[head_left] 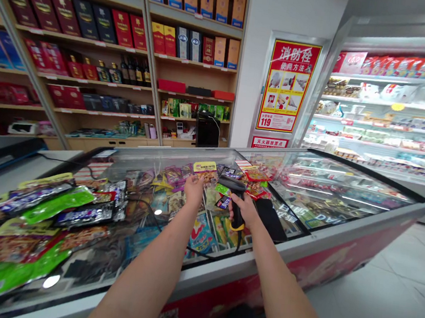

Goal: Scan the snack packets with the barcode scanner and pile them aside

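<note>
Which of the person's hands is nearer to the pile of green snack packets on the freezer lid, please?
Left. The left hand holds a yellow-topped packet, closer to the green snack packets; the right hand, gripping the barcode scanner, is farther away.

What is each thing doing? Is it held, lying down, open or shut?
Left hand: shut on the snack packet.
Snack packet: held up over the freezer.
Right hand: shut on the scanner.
Scanner: held, head towards the packet.
Freezer: glass lid shut.
Snack bags: lying in a heap on the lid.
</note>
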`<state>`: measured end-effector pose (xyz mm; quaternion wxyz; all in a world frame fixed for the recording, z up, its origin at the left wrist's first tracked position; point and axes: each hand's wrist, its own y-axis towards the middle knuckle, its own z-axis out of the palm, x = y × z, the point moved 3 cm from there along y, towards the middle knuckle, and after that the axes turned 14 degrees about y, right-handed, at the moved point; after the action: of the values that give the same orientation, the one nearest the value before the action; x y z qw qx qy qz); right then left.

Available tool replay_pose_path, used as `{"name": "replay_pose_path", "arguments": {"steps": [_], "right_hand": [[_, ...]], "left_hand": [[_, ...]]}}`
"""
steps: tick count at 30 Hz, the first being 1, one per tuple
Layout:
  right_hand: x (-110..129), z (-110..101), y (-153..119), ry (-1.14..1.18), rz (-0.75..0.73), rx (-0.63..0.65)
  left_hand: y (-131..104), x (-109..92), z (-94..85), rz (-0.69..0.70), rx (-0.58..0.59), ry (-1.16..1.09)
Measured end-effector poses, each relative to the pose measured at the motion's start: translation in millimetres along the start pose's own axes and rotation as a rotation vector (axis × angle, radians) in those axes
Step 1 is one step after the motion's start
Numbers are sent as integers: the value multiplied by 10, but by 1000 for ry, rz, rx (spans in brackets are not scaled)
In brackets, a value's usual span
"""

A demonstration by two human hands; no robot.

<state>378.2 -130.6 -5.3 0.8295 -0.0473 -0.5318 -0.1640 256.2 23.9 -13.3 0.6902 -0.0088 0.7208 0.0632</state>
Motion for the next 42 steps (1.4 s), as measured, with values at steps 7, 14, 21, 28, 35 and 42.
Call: {"name": "replay_pose_path", "arguments": {"steps": [7, 14, 21, 28, 35, 42], "right_hand": [[15, 13, -8, -32, 21, 6], [66, 65, -51, -48, 57, 15], [62, 60, -57, -52, 68, 14], [27, 58, -52, -35, 76, -5], [84, 310, 0, -41, 76, 82], [-88, 1022, 60, -60, 115, 248]], "left_hand": [[-9, -69, -61, 68, -60, -12], [-15, -81, -73, 124, -36, 28], [-12, -96, -99, 180, -41, 90], [-40, -85, -127, 164, -60, 127], [-64, -286, -618, 180, -142, 195], [80, -486, -1915, 259, -401, 433]]}}
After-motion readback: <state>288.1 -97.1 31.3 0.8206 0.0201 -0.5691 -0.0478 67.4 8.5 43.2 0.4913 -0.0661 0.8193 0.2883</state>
